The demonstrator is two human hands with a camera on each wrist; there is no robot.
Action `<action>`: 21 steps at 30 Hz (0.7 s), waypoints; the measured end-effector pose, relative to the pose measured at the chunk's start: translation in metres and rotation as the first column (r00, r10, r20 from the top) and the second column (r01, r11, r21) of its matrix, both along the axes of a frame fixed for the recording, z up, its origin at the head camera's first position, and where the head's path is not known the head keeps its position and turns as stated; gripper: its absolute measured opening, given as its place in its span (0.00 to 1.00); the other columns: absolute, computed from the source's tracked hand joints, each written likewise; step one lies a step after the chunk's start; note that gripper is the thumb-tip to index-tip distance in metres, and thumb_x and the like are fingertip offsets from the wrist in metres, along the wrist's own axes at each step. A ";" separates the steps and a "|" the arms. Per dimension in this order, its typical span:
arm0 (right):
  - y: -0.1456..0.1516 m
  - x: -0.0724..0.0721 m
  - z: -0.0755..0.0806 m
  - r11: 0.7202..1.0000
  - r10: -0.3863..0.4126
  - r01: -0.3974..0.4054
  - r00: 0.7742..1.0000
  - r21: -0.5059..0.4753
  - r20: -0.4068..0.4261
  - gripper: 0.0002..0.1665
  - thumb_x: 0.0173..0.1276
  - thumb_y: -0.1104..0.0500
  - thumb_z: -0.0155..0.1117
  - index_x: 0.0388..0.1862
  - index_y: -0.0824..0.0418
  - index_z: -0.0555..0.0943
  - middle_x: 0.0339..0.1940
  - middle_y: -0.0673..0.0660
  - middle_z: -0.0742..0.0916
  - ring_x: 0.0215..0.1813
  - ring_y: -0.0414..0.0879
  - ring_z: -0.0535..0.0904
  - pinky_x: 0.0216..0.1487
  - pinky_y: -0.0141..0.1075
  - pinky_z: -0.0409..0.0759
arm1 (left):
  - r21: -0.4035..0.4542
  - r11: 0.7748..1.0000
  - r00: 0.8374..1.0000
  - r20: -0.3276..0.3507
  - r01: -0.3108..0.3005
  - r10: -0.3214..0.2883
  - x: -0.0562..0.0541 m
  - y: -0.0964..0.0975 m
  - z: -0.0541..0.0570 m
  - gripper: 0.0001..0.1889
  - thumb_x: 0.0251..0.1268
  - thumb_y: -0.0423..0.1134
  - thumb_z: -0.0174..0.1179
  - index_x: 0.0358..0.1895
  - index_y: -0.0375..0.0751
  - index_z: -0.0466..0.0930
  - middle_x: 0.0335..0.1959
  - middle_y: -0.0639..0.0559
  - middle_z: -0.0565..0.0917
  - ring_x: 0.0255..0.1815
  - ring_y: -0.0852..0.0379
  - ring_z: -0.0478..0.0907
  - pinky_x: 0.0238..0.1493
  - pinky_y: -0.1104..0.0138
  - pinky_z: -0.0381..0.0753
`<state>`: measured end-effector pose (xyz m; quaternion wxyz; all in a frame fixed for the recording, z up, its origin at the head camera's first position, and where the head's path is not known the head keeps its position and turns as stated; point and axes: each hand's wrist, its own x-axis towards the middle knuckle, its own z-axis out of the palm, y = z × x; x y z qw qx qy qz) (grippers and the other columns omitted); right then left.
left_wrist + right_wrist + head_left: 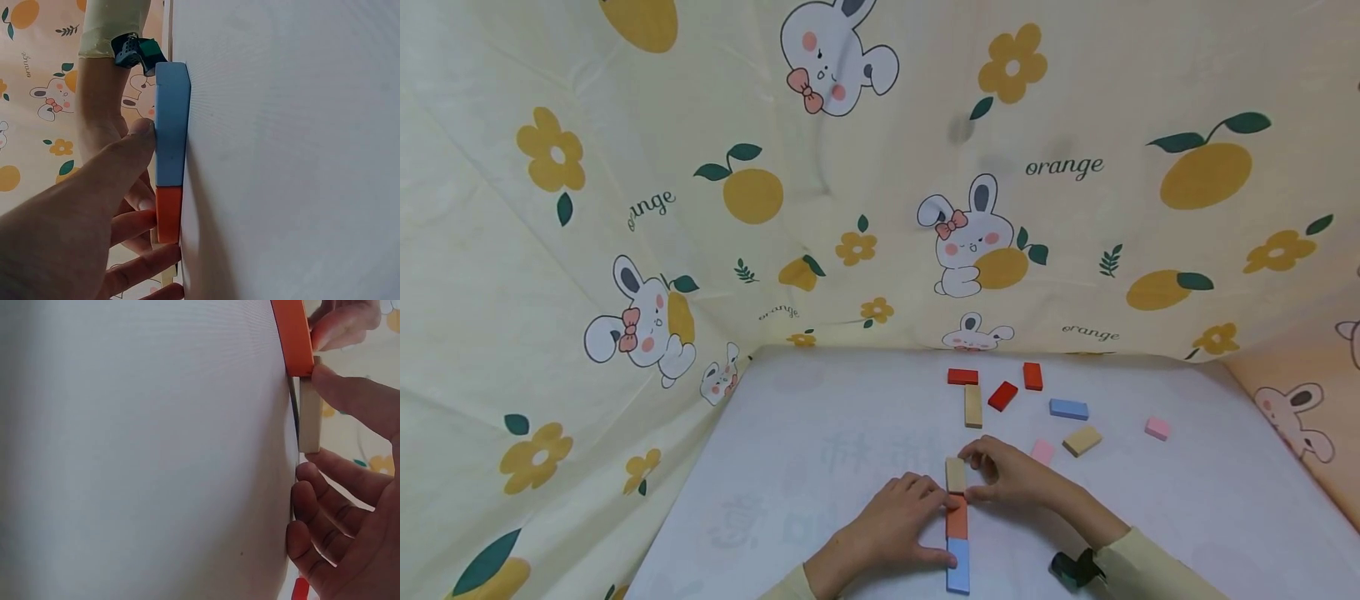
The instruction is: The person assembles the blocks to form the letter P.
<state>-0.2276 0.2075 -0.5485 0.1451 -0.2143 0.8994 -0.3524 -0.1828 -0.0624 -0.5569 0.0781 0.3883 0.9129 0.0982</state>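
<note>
A blue block [957,567], an orange block [957,518] and a tan block [955,475] form a straight row in the head view. My right hand [1018,477] pinches the tan block end to end, thumb at the near end and index finger at the far end. In the right wrist view the tan block [310,415] is close over the table, its near end right at the orange block [294,337]. My left hand [898,523] rests along the row from the left, thumb on the blue block [170,125] and a fingertip on the orange block [169,214].
Farther back on the white table [850,400] lie red blocks [1003,396], another tan block [973,406], a lying blue block [1068,409] and a pink block [1157,428]. A second pink block [1042,452] is partly behind my right hand. A patterned cloth [880,275] hangs behind.
</note>
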 end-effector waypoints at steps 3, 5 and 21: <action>0.000 0.000 0.000 1.000 0.004 -0.004 1.000 -0.005 0.003 0.32 0.63 0.47 0.84 0.62 0.53 0.82 0.46 0.50 0.80 0.47 0.47 0.75 0.45 0.32 0.78 | 0.005 1.000 1.000 0.001 -0.001 0.001 0.000 0.000 0.000 0.39 0.61 0.81 0.61 0.74 0.74 0.72 0.67 0.63 0.76 0.66 0.59 0.72 0.68 0.56 0.76; -0.001 0.000 0.000 1.000 -0.001 0.001 1.000 -0.011 0.012 0.31 0.64 0.46 0.83 0.61 0.53 0.82 0.45 0.50 0.80 0.47 0.47 0.75 0.45 0.32 0.78 | 0.009 1.000 1.000 0.000 0.002 -0.002 0.000 0.000 0.000 0.39 0.61 0.81 0.61 0.74 0.74 0.73 0.67 0.63 0.76 0.66 0.59 0.72 0.68 0.55 0.76; -0.006 0.000 0.003 0.998 -0.060 0.060 0.998 -0.015 0.034 0.28 0.65 0.47 0.83 0.58 0.54 0.82 0.42 0.51 0.81 0.44 0.47 0.76 0.44 0.33 0.79 | 0.041 0.999 0.997 0.069 -0.036 0.033 -0.001 0.001 0.007 0.39 0.60 0.81 0.62 0.71 0.69 0.74 0.66 0.66 0.77 0.66 0.61 0.72 0.68 0.57 0.76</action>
